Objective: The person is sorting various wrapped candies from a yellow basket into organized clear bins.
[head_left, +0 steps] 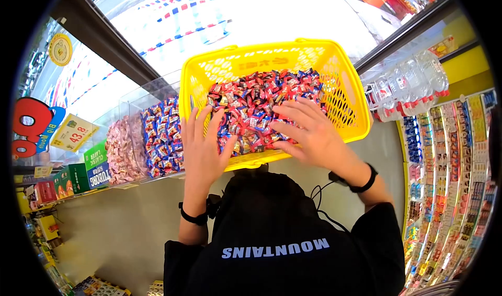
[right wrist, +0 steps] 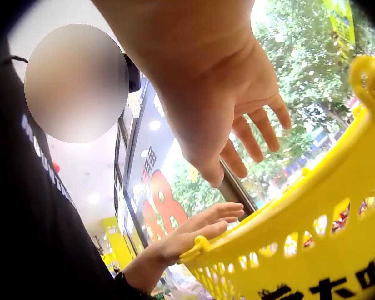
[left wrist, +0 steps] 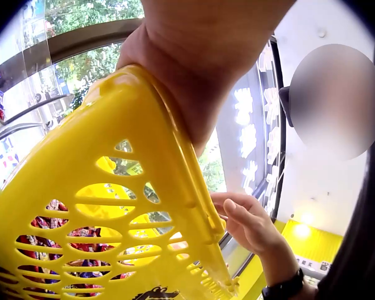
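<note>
A yellow perforated basket (head_left: 358, 105) holds a heap of red and blue wrapped candies (head_left: 256, 94). Over its left front part, my left hand (head_left: 203, 144) is spread with straight fingers above the candies. My right hand (head_left: 311, 134) reaches over the front right rim, fingers extended and slightly bent above the heap; whether either hand touches candy cannot be told. In the left wrist view the basket's side (left wrist: 112, 162) fills the left, with the left wrist at its rim. The right wrist view shows the right hand (right wrist: 237, 106) with fingers spread above the basket (right wrist: 300, 219).
Left of the basket, clear bins hold blue-red candies (head_left: 163, 134) and pink candies (head_left: 125, 147), beside a green Tuborg box (head_left: 97, 165). Water bottles (head_left: 410, 84) stand at the right, above shelves of packaged goods (head_left: 449, 175). A window lies behind the basket.
</note>
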The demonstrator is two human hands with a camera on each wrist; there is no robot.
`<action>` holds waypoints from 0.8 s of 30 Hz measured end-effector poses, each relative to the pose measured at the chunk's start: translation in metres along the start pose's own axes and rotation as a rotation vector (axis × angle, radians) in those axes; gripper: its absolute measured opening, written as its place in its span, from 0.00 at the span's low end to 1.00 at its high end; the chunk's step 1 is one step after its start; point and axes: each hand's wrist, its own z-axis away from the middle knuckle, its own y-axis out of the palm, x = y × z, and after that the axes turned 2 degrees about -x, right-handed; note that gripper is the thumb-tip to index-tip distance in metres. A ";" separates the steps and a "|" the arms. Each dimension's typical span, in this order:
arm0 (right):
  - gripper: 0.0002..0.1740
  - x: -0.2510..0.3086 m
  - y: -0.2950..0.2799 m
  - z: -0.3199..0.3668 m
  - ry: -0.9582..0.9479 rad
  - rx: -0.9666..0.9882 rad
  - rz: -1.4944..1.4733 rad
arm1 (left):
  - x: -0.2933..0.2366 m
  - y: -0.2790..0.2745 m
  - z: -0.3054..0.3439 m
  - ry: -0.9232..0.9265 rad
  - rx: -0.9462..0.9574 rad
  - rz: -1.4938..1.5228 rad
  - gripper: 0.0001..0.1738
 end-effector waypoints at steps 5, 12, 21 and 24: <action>0.21 -0.017 -0.004 -0.056 -0.196 0.148 -0.025 | -0.001 -0.002 0.000 0.011 -0.031 0.012 0.34; 0.21 -0.045 0.077 -0.118 -0.203 0.601 -0.047 | 0.002 0.000 0.002 0.036 -0.028 -0.033 0.34; 0.29 -0.078 0.196 -0.124 -0.285 0.787 0.070 | 0.003 -0.001 0.002 0.003 -0.040 0.015 0.35; 0.32 -0.084 0.213 -0.119 -0.374 0.585 0.038 | 0.002 -0.001 0.002 -0.018 -0.043 0.032 0.35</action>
